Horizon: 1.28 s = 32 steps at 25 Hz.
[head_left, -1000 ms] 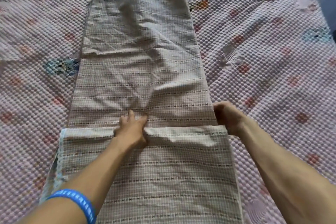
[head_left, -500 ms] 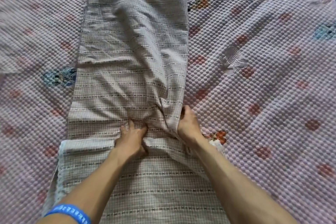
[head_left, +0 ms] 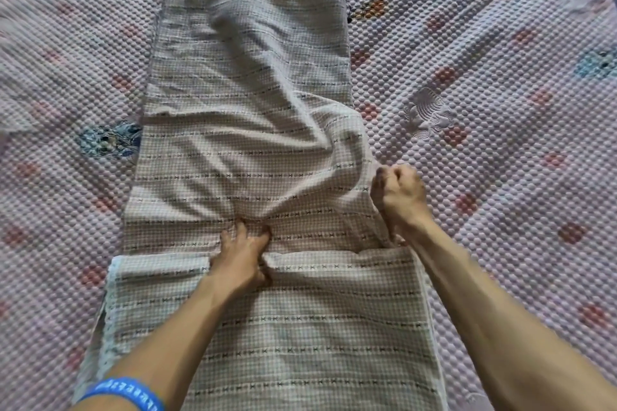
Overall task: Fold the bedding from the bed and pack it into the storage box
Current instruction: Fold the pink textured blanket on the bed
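A long beige checked sheet [head_left: 247,83] lies folded into a narrow strip down the middle of the bed. Its near part is doubled over, with a fold edge running across at my hands. My left hand [head_left: 242,259] presses on the middle of that fold edge, fingers pointing away from me. My right hand [head_left: 399,197] grips the sheet's right edge in a fist, just beyond the fold, and the cloth wrinkles toward it. No storage box is in view.
The pink quilted bedspread [head_left: 500,177] with red dots and a few blue patches surrounds the sheet on all sides. A blue wristband [head_left: 128,392] is on my left wrist. A dark strip shows at the top right corner.
My right hand pushed the sheet's right edge inward to the middle, then drew it back out to the right. My left hand stayed pressed on the fold.
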{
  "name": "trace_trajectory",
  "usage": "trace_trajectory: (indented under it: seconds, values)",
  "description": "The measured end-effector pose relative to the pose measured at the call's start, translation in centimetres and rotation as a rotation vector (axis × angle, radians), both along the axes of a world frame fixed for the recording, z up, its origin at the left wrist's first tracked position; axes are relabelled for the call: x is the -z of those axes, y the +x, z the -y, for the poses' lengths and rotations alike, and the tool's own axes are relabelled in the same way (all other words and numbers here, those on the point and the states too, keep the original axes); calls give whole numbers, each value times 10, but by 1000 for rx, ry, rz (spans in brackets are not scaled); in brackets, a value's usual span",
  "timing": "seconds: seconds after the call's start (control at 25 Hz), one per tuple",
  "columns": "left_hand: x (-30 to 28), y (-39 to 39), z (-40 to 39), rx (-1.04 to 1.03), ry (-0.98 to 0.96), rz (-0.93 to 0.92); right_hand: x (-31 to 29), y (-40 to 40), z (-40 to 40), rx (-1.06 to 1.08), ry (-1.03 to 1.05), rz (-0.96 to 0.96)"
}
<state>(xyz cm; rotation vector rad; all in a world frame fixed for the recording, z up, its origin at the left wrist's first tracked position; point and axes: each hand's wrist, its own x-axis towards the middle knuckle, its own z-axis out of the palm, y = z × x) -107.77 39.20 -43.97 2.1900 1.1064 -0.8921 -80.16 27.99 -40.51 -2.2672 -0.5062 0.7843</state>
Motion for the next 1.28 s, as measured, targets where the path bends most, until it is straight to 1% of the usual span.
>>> trace_trajectory:
  seconds: [0.08,0.12,0.2,0.24,0.28,0.32,0.36,0.4,0.44,0.48,0.56,0.6,0.64,0.76,0.84,0.88,0.96,1.0,1.04,1.08,1.2,1.24,1.28]
  values:
    - [-1,-2,-1,1,0,2,15,18,6,237,110,-224]
    - [1,-3,-1,8,4,1,23,22,10,302,166,-306]
    - [2,-4,1,15,8,-7,26,11,10,416,273,-394]
    - [1,-3,2,19,5,-9,20,4,6,425,308,-422]
    - [1,-2,2,19,8,-9,13,-2,3,366,312,-442]
    - [0,-3,2,16,10,-12,8,-3,0,261,302,-460]
    - [-1,-3,1,7,10,-16,3,0,-2,179,290,-456]
    - [1,-4,1,3,4,-18,0,7,-4,141,291,-432]
    - [1,-5,2,2,0,-15,3,17,-4,174,321,-435]
    - [2,-6,2,6,-1,-7,8,27,-3,269,348,-437]
    - [1,-6,4,23,-5,-5,19,36,-1,425,295,-355]
    - [-2,-4,5,21,-13,-19,22,37,-4,439,256,-313]
    - [-5,-1,6,13,-20,-34,18,36,-11,391,229,-317]
    - [-23,7,5,14,-65,-99,7,38,-45,153,202,-398]
    - [-40,19,-11,-5,-19,-6,-3,41,-67,11,190,-346]
    - [-46,30,-26,-63,40,68,-3,44,-76,-50,184,-320]
    - [-50,55,-72,-220,221,157,-11,49,-95,-78,196,-353]
    - [-48,66,-98,-252,286,133,-13,50,-103,-76,223,-411]
    - [-44,77,-124,-258,298,70,-13,52,-111,-105,236,-447]
    - [-37,87,-147,-249,269,21,-11,53,-122,-142,259,-476]
    - [-8,92,-186,-173,200,-64,-1,44,-158,-275,282,-468]
    - [0,94,-189,-148,194,-62,6,42,-170,-237,324,-484]
    - [5,95,-189,-135,193,-51,9,38,-182,-139,375,-517]
